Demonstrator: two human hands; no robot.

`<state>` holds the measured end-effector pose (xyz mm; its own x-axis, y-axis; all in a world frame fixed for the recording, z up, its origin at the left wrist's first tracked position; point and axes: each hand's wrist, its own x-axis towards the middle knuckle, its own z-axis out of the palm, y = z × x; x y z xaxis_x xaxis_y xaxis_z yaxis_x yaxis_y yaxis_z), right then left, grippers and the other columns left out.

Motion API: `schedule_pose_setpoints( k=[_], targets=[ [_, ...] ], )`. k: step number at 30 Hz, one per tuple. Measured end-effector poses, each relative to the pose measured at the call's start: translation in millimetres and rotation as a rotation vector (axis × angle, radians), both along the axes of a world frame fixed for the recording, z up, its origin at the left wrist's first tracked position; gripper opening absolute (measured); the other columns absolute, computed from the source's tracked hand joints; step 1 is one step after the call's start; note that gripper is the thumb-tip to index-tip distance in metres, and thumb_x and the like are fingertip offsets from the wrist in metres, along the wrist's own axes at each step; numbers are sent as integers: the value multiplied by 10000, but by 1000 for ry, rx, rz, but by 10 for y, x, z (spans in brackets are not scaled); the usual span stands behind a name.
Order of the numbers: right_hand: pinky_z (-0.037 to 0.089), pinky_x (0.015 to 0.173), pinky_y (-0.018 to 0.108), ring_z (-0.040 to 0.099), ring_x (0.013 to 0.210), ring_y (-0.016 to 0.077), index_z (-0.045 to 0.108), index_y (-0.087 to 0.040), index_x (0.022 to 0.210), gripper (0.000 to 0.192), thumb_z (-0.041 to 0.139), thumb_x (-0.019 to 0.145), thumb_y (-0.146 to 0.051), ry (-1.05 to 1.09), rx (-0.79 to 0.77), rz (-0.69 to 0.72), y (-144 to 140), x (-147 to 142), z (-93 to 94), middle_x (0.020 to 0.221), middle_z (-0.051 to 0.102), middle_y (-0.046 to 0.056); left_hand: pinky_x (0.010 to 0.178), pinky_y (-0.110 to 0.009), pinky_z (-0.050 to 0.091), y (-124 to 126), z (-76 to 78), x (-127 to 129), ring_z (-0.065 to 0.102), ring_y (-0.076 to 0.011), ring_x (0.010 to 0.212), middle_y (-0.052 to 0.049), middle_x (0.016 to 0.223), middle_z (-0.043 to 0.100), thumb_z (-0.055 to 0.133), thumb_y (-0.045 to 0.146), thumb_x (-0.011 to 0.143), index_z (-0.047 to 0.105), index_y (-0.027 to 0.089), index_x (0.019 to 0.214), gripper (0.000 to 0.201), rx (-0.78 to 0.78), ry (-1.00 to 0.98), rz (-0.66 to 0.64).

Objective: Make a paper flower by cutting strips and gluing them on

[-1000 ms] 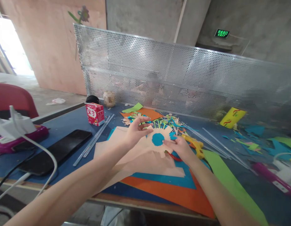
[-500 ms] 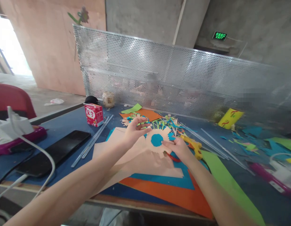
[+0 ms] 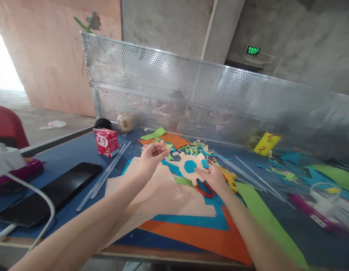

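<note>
My right hand [image 3: 212, 177] pinches the edge of a beige paper flower [image 3: 191, 167] with a blue fringed disc at its centre, holding it just above the table. To the left of the flower my left hand [image 3: 151, 158] is lifted off it, fingers loosely curled and holding nothing. Under both hands lie beige sheets [image 3: 152, 197] on top of blue and orange paper [image 3: 202, 235]. Red-handled scissors [image 3: 205, 188] lie under my right hand.
A red carton [image 3: 106, 142], clear plastic rods [image 3: 105, 175] and a black phone [image 3: 44, 194] lie at left. Yellow scissors [image 3: 229, 177], a green strip [image 3: 265, 222] and paper scraps lie at right. A perforated metal screen [image 3: 219, 101] stands behind, with people beyond it.
My left hand has let go of the flower and drawn away to the left. My right hand still holds it. The camera has turned slightly right.
</note>
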<state>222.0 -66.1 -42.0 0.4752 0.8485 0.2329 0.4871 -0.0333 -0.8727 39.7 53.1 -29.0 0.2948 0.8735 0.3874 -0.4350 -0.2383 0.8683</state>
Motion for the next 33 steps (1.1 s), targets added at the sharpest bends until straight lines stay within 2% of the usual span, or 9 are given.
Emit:
schedule_pose_setpoints(
  k=[7, 10, 13, 20, 23, 26, 28, 30, 33],
  targets=[
    [363, 522, 270, 498, 531, 166, 457, -207, 519, 294, 613, 594, -444, -44, -30, -47, -3, 86, 26, 487, 511, -19, 624, -252, 474, -86, 27, 9, 577, -105, 596, 5, 632, 621, 713, 210, 554, 614, 145, 775, 250, -36, 66, -76],
    [321, 475, 256, 427, 449, 128, 419, -210, 476, 343, 584, 621, -473, -44, -59, 2, -10, 103, 27, 429, 446, -38, 606, -246, 476, -112, 37, 8, 576, -107, 594, 6, 621, 620, 715, 207, 545, 627, 143, 775, 255, -56, 89, -66],
    [329, 473, 256, 430, 437, 125, 465, -201, 500, 336, 564, 635, -492, -44, -70, 78, -4, 131, 22, 429, 463, -38, 585, -254, 481, -90, 24, -11, 567, -110, 571, 8, 595, 613, 714, 214, 550, 639, 144, 771, 244, -58, 94, -46],
    [384, 504, 257, 492, 471, 129, 545, -179, 597, 294, 568, 668, -463, -74, -40, 113, -5, 224, -38, 489, 528, -32, 605, -277, 492, -50, -10, -6, 594, -139, 629, -9, 632, 635, 719, 205, 540, 647, 137, 780, 260, -154, 57, -68],
    [435, 548, 278, 559, 560, 158, 619, -168, 731, 278, 612, 635, -429, -120, -35, 120, 16, 259, -53, 619, 618, 7, 637, -290, 493, -54, -18, 1, 602, -151, 677, -36, 710, 655, 721, 216, 542, 650, 130, 797, 278, -166, 47, -103],
    [456, 678, 328, 576, 779, 201, 607, -173, 920, 362, 608, 637, -399, -217, 72, 10, 41, 289, -14, 892, 629, 69, 686, -292, 489, -52, -27, -5, 594, -142, 712, -34, 756, 646, 742, 172, 496, 649, 126, 841, 360, -151, 35, -145],
    [443, 727, 355, 541, 871, 224, 586, -168, 951, 359, 563, 677, -399, -288, 170, -85, 39, 298, 37, 1000, 577, 105, 704, -282, 482, -47, -33, -10, 581, -123, 699, -19, 746, 632, 749, 130, 464, 649, 129, 871, 419, -112, 38, -164],
    [434, 742, 365, 519, 893, 235, 581, -171, 939, 325, 525, 708, -391, -343, 246, -130, 17, 286, 86, 1019, 551, 117, 705, -278, 482, -46, -36, -13, 580, -115, 684, -12, 730, 629, 745, 125, 470, 646, 133, 893, 434, -86, 33, -198],
    [422, 767, 360, 518, 880, 227, 591, -192, 900, 257, 517, 723, -364, -387, 292, -100, -32, 215, 131, 987, 562, 97, 634, -265, 489, -58, -35, -10, 594, -124, 667, -22, 727, 648, 738, 163, 505, 638, 134, 912, 420, -89, 35, -232]
  ],
)
